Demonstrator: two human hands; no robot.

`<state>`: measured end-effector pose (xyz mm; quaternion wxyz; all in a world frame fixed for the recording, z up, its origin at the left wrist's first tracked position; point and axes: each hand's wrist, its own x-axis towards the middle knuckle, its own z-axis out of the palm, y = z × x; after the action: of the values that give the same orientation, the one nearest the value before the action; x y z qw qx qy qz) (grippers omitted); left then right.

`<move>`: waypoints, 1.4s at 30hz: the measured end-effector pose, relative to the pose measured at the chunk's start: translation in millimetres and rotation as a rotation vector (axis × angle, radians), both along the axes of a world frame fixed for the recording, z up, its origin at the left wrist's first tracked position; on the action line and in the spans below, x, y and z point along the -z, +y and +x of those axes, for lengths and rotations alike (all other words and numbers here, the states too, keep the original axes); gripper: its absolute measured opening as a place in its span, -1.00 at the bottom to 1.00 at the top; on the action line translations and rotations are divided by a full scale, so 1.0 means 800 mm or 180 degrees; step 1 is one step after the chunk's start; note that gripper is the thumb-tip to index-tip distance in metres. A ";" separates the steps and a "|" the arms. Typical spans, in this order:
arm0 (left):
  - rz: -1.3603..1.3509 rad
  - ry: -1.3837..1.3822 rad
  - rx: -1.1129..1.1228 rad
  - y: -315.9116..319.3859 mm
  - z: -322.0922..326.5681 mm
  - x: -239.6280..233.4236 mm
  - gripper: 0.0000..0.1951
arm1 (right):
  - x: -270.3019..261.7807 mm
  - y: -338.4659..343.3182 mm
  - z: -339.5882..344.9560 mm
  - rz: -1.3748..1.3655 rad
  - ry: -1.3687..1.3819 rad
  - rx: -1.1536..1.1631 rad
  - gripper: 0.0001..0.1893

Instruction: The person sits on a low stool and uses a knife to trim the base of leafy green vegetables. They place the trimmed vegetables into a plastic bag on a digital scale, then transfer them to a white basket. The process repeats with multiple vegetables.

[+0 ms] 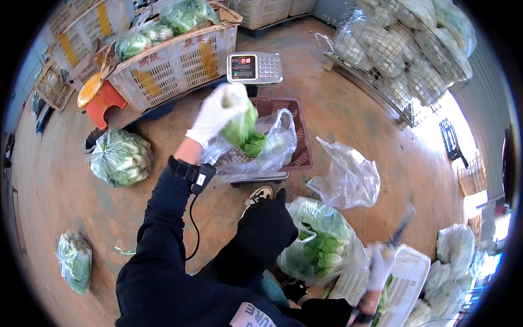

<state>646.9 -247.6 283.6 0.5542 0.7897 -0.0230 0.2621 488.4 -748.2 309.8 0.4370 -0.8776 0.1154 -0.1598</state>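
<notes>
My left hand (pixel 216 114), in a white glove, grips a pale-stemmed head of leafy green vegetable (pixel 241 126) by its base, leaves hanging down; motion blurs it slightly. Below it an open clear plastic bag (pixel 282 141) lines a maroon plastic crate (pixel 302 151), with more green leaves (pixel 255 145) at its mouth. The crate rests on a platform scale (pixel 261 176) with a lit display (pixel 244 67). My right hand (pixel 380 263), also gloved and blurred, holds a knife (pixel 402 225), blade pointing up and away, over a white plastic basket (pixel 408 269) with some leaves inside.
An open bag of leafy greens (pixel 322 245) stands by my right leg. A loose clear bag (pixel 347 175) lies on the floor. Filled bags (pixel 120 157) (pixel 74 261) sit to the left. A large vegetable crate (pixel 175 61), an orange stool (pixel 102 102) and a wire cage (pixel 392 61) stand farther off.
</notes>
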 end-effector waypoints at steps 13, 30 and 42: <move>0.2986 0.2194 0.2229 -0.114 0.192 0.220 -0.43 | 0.224 0.356 0.431 -0.0733 0.1165 -0.1738 -0.36; 0.2943 0.2090 0.1491 -0.145 0.233 0.359 -0.72 | 0.186 0.245 0.405 0.3871 0.2587 -0.2098 -0.79; 0.0614 0.2444 0.2042 -0.088 0.210 0.396 -0.39 | 0.105 0.243 0.399 0.4226 0.2166 -0.2573 -0.78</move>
<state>815.0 -318.3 -33.3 0.4998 0.8298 -0.0831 -0.2338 807.4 -553.8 225.6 0.8265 -0.4131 -0.0121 0.3823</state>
